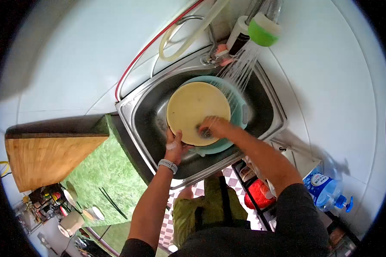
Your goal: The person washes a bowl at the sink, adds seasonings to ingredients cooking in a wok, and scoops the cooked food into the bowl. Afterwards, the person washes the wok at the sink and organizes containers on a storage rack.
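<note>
A round, pale-yellow pan (195, 105) is held over a light teal basin (239, 92) in the steel sink (261, 73). My left hand (175, 145) grips its lower-left rim, with the thumb on the inner side and the fingers underneath. Against the pan's inside, my right hand (216, 127) is closed on a dark, wiry scrubber (205, 132), blurred by motion. Water sprays from a green-and-white shower head (263, 32) onto the right side of the pan and basin.
Left of the sink lie a wooden board (51, 158) and a green marbled counter (111, 167) with dark chopsticks (113, 203). A curved tap (210, 36) and pale hose (193, 38) stand behind. To the right are a blue-labelled bottle (324, 188) and a rack holding a red item (258, 193).
</note>
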